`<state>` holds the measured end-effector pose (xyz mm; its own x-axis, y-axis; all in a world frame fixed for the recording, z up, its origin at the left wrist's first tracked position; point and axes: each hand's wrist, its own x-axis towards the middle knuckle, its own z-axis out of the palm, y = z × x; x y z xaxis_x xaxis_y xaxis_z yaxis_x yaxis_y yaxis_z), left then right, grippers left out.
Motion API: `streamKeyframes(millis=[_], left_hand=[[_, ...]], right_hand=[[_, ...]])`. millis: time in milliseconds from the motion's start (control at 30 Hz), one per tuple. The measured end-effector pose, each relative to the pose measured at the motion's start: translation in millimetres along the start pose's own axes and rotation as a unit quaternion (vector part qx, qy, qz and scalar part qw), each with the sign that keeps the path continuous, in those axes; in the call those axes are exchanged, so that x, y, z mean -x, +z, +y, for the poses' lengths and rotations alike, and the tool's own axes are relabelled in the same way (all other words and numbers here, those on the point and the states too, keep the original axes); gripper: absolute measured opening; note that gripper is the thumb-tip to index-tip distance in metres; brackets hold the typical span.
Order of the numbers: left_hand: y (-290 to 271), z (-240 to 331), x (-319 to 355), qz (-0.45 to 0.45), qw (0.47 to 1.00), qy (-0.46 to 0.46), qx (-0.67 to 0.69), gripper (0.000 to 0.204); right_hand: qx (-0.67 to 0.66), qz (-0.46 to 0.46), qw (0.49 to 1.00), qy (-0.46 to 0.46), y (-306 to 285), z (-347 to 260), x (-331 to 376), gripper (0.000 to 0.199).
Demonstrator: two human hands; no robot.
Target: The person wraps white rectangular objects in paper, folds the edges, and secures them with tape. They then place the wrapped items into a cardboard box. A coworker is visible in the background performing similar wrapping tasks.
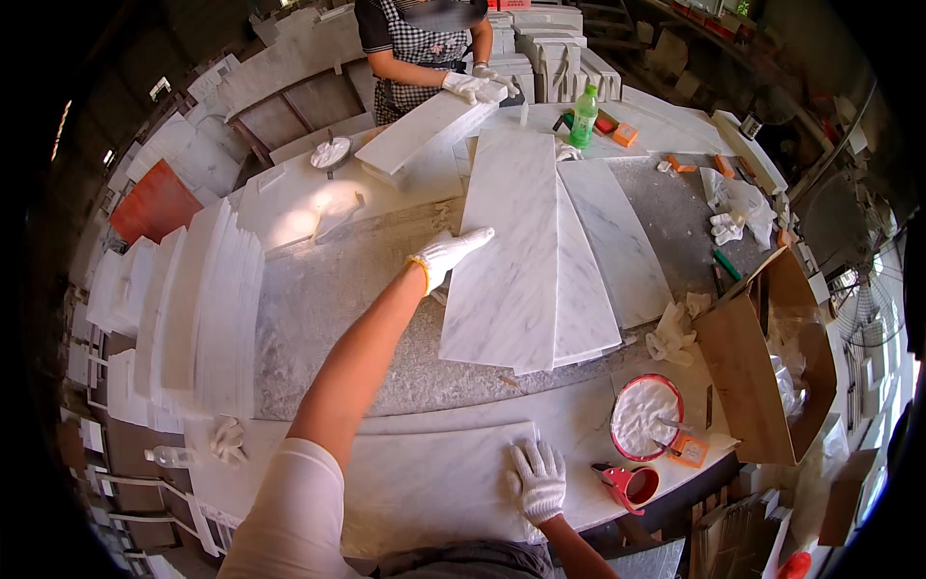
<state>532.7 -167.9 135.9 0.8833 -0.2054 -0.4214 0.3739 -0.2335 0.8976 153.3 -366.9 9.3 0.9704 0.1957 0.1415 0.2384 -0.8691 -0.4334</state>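
Note:
My left hand [447, 257], in a white knit glove with a yellow cuff, grips the left edge of a long white marble slab [502, 251] with grey veins. One digit lies across its top; the rest are partly hidden at the edge. This slab lies on top of other marble slabs [585, 280] fanned out to the right. My right hand [540, 480], gloved too, rests flat with fingers spread on the right end of another pale marble slab [434, 482], along the near edge of the table.
Across the table a person in a checked apron [424, 48] holds a stacked pair of slabs [424, 140] with gloved hands. A bowl of white paste [644, 415], red mug [637, 485] and cardboard box [748, 362] stand right. Upright slabs [207, 309] line the left; a green bottle [585, 116] stands behind.

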Motion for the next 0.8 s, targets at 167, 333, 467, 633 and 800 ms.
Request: streamKeyframes(millis=[167, 333, 467, 633, 800], left_hand=[[-5, -20, -8, -0.093, 0.993, -0.037, 0.062, 0.072], [11, -1, 34, -0.054, 0.995, 0.009, 0.085, 0.063], [1, -10, 70, 0.023, 0.989, 0.031, 0.14, 0.05], [-38, -30, 154, 0.124, 0.982, 0.015, 0.142, 0.036], [-89, -75, 278, 0.201, 0.98, -0.006, -0.009, 0.029]], right_hand=[[-0.009, -0.005, 1.0, 0.003, 1, 0, 1, 0.048], [0.004, -0.006, 1.0, 0.012, 5, 2, 6, 0.047], [0.003, -0.005, 1.0, 0.009, 4, 0, 3, 0.047], [-0.002, 0.01, 1.0, 0.009, 6, 2, 5, 0.048], [-0.002, 0.011, 1.0, 0.017, 5, 2, 9, 0.051]])
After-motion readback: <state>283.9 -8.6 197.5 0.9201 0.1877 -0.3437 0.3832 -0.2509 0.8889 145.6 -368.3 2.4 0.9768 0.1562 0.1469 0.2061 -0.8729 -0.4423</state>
